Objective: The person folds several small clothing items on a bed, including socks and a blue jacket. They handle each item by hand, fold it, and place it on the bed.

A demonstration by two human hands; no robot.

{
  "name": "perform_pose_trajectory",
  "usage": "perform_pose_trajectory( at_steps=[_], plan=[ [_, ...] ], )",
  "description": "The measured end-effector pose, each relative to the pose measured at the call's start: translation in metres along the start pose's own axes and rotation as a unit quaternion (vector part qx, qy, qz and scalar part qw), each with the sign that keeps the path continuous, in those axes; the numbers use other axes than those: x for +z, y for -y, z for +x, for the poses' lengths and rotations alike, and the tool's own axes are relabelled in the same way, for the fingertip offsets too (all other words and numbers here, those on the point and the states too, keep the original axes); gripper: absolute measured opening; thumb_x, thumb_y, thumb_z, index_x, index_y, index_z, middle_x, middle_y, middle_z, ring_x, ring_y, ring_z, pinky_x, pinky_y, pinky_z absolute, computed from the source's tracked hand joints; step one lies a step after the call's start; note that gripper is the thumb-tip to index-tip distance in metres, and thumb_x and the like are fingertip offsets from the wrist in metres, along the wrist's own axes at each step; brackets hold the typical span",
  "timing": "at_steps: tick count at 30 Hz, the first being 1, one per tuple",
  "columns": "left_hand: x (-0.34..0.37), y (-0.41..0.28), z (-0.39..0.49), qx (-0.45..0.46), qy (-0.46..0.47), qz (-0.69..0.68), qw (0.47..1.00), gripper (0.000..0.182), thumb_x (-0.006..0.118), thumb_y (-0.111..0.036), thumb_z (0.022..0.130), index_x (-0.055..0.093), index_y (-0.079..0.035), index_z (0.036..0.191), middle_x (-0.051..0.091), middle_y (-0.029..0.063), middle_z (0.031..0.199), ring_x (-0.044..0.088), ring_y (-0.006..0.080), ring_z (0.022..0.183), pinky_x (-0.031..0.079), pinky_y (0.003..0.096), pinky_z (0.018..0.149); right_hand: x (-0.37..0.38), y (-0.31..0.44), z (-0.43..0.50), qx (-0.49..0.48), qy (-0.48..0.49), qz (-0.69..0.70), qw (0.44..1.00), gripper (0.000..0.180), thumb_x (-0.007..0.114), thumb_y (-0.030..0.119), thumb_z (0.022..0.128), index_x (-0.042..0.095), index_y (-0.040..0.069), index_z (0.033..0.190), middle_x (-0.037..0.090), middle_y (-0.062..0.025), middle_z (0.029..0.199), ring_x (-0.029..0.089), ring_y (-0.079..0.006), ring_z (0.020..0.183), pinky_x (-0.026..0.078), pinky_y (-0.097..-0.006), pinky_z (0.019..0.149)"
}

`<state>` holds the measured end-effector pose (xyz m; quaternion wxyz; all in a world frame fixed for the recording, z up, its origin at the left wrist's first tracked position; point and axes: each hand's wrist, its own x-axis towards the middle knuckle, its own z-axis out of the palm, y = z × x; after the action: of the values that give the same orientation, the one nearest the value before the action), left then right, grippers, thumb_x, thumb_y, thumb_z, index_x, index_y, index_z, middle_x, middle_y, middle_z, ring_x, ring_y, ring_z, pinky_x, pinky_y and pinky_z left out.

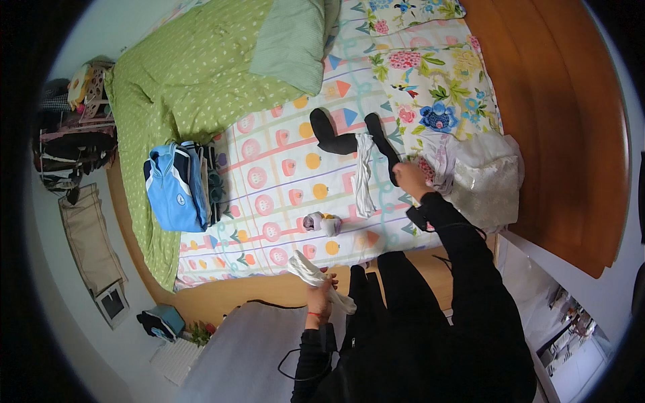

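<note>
My left hand point(319, 296) grips a white sock point(307, 269) in front of the bed's near edge. On the patterned bed sheet point(237, 201), my right hand point(409, 180) is on the lower end of a long black sock point(381, 141); whether the fingers have closed around it is hard to see. A second black sock point(330, 138) lies bent to the left. Between the two black socks a crumpled white sock point(364, 176) stretches toward me, its upper end touching the bent one. A small rolled bundle of pale socks point(322, 223) rests nearer the edge.
Folded clothes with a light blue zip jacket point(171, 186) on top sit at the left. Behind them spreads a green quilt point(201, 75). At right are a floral pillow point(438, 95), a sequined white garment point(486, 186) and the brown headboard point(559, 126). A grey cover point(252, 352) is below left.
</note>
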<state>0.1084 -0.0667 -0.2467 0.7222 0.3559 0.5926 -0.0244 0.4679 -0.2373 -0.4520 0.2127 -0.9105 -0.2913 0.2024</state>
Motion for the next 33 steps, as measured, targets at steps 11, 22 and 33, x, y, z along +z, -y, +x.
perform_pose_trajectory(
  at_steps=[11,22,33],
  plan=[
    [-0.01,0.008,-0.006,-0.01,-0.027,-0.008,1.0,0.034,0.063,-0.008,0.089,0.052,-0.003,0.121,0.065,0.0104,0.1,0.06,0.0173,0.084,0.047,0.0309,0.076,0.117,0.106,0.064,0.116,0.048,-0.015,0.992,0.03,0.066,0.021,0.076,0.067,-0.001,0.096,0.061,-0.0237,0.109,0.058,-0.0349,0.104,0.046,-0.0405,0.092],
    [-0.017,0.012,-0.005,-0.044,-0.039,-0.032,0.998,0.035,0.062,-0.006,0.088,0.052,-0.004,0.122,0.065,0.0106,0.1,0.061,0.0156,0.082,0.048,0.0288,0.075,0.07,0.072,0.051,0.105,-0.186,-0.094,0.972,0.023,0.063,0.019,0.075,0.069,0.01,0.096,0.047,-0.019,0.128,0.042,-0.0406,0.118,0.035,-0.0502,0.096],
    [-0.018,0.016,-0.007,-0.048,-0.05,-0.063,0.996,0.036,0.062,-0.005,0.088,0.051,-0.002,0.121,0.064,0.0119,0.098,0.059,0.0165,0.078,0.048,0.0292,0.072,0.075,0.12,0.126,-0.062,-0.132,0.135,0.98,0.024,0.067,0.019,0.079,0.07,0.011,0.101,0.056,-0.0227,0.118,0.053,-0.0405,0.109,0.043,-0.0462,0.093]
  ],
)
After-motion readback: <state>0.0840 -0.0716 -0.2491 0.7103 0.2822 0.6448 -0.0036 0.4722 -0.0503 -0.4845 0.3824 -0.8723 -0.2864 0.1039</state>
